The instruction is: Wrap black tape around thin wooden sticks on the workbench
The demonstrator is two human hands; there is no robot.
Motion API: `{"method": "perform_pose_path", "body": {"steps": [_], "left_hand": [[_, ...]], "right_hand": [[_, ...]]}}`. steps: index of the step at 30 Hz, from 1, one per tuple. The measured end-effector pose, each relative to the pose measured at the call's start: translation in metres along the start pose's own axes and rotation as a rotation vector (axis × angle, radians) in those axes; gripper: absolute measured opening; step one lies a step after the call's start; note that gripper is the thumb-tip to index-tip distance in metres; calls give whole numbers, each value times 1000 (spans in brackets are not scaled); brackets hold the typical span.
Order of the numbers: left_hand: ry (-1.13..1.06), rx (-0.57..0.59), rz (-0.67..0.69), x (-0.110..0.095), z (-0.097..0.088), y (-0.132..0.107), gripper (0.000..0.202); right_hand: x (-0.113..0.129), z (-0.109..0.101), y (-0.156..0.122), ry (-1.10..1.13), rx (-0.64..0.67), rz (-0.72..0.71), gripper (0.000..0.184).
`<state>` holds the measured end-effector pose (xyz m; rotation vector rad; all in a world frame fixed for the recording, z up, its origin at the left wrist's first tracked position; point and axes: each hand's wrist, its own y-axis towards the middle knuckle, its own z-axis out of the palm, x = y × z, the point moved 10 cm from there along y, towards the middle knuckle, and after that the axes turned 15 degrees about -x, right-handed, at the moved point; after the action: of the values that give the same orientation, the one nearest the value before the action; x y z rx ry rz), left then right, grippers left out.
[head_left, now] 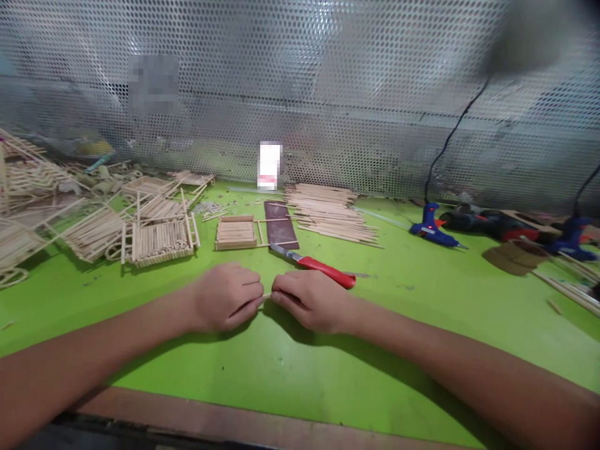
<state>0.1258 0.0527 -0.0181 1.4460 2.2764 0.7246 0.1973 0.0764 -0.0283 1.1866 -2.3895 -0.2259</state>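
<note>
My left hand [229, 297] and my right hand [312, 300] are both closed, knuckles up, low over the green tabletop. Between them a short piece of thin wooden stick [267, 296] shows, pinched at each end; the rest of it is hidden in my fingers. Just beyond my right hand lies a utility knife [323, 270] with a red handle, its blade pointing left. Behind it a dark brown flat strip [276, 222] rests on the table. Left of that strip sits a small frame of sticks [237, 232], whose two long side sticks reach over the strip.
A pile of loose sticks [330, 212] lies at the back centre. Several small stick-built pieces [162, 240] crowd the left. At right stand a blue glue gun [434, 228] with a black cord and a brown tape roll [514, 256]. A perforated metal screen [356, 94] closes the back.
</note>
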Motion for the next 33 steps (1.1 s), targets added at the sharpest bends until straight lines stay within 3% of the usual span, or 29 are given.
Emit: {"method": "perform_pose_path", "body": {"steps": [5, 9, 13, 19, 26, 33], "left_hand": [[-123, 110, -282, 23, 3, -4, 22], [-158, 128, -456, 36, 2, -12, 42], [-142, 152, -369, 29, 6, -11, 55], [-73, 59, -210, 16, -3, 1, 37], [-160, 63, -193, 10, -2, -1, 27], [-186, 67, -166, 5, 1, -2, 30]], "right_hand": [[-7, 11, -3, -81, 121, 11, 28], [-4, 12, -5, -97, 168, 14, 31], [3, 8, -5, -30, 127, 4, 31], [-1, -4, -1, 39, -4, 83, 29], [-12, 8, -4, -205, 193, 46, 31], [-8, 11, -4, -269, 221, -95, 28]]}}
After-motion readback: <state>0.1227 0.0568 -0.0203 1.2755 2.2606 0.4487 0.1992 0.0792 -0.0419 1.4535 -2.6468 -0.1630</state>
